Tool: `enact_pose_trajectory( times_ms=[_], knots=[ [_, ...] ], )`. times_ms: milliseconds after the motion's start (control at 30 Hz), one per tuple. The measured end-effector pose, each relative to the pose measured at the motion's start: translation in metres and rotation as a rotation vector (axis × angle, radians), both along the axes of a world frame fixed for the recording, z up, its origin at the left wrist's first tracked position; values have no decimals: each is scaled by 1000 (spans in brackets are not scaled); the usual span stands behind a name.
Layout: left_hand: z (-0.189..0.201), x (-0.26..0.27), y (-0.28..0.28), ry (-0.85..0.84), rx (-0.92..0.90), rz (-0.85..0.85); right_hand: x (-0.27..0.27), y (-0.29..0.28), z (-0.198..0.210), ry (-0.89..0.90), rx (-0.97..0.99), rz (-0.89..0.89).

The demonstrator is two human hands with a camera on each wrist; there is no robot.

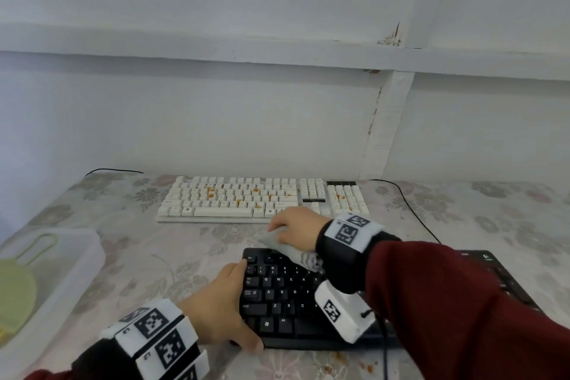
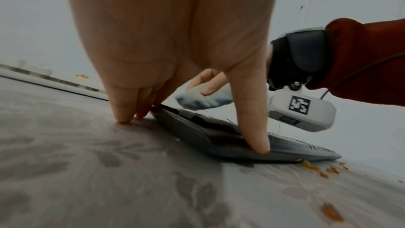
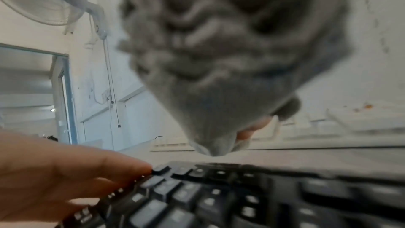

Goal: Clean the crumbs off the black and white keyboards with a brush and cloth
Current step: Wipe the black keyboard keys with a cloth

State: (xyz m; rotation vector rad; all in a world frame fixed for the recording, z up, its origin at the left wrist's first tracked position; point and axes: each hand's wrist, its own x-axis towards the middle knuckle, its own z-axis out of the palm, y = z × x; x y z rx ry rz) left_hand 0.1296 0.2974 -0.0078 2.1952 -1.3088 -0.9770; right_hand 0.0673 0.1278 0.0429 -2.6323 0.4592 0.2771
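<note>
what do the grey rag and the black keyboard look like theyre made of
Cloth: soft grey fabric, seemingly knit or microfibre; it bunches in the right hand with fuzzy folds. Black keyboard: moulded plastic, mostly matte, judging by rigid keycaps with white printed legends and a faint sheen on its edge.

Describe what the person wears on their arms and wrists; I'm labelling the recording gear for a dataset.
Both arms wear dark red sleeves. Each wrist carries a black band wrapped with white panels printed with black square markers: left wrist band, right wrist band. Under the right wrist hangs a white camera box bearing one such marker, with a thin black cable running from it. The hands are bare.
</note>
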Motion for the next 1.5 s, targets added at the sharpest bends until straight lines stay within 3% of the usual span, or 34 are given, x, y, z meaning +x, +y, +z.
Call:
enact_pose_trajectory(
  times_ms=[167, 367, 700, 1067, 1200, 1333, 1500],
  knots=[
    [-1, 0, -2, -47, 7, 25, 33, 11, -18, 94, -59, 34],
    [-2, 0, -2, -13, 2, 42, 21, 3, -13, 194, -145, 84],
    [-2, 0, -1, 213, -69, 89, -75, -79, 4, 356, -123, -107],
    [-2, 2, -1, 150, -10, 107, -146, -154, -3, 534, -398, -301],
    [1, 1, 0, 164, -20, 67, -127, -138, 8, 466, -366, -306],
    [1, 5, 2, 237, -28, 78, -75, -80, 22, 272, -208, -179],
    [-2, 10, 7, 227, -53, 140, -1, -15, 2, 133, -57, -16]
  ],
)
